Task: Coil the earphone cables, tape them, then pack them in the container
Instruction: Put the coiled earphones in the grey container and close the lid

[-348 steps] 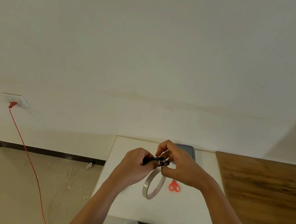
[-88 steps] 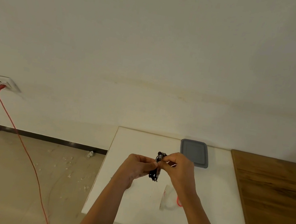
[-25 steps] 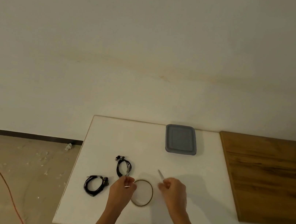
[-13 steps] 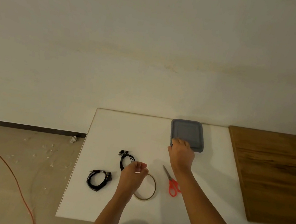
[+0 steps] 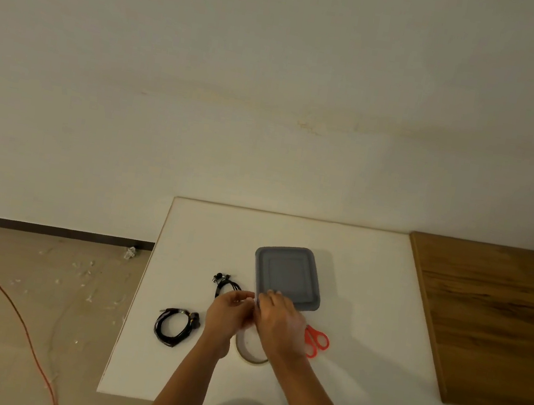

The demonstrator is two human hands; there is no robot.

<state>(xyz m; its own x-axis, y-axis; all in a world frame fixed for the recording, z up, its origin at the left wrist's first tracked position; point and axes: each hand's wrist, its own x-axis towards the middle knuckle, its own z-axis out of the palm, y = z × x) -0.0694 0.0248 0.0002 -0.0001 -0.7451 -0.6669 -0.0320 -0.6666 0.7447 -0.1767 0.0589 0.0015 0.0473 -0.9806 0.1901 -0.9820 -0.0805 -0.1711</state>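
The grey lidded container (image 5: 286, 276) now sits nearer on the white table (image 5: 362, 320) than half a second ago, drawn in from the far edge to just beyond the hands. The right hand (image 5: 279, 322), which then reached out alone to it, is back beside the left hand (image 5: 230, 311), and the two meet at its near left corner. The right fingers (image 5: 274, 296) rest curled on the lid's near edge; the left fingers (image 5: 244, 297) are bent in a narrow pinch at that same corner, though whether they grip the lid or the rim I cannot tell. Both forearms run up from the near edge, converging.

The tape roll (image 5: 248, 350) lies flat under the wrists, partly hidden. The red scissors (image 5: 316, 341) lie just right of the right hand. One coiled earphone (image 5: 175, 326) rests left of the left hand, apart from it; the other coiled earphone (image 5: 225, 284) lies just beyond the left knuckles, beside the container.
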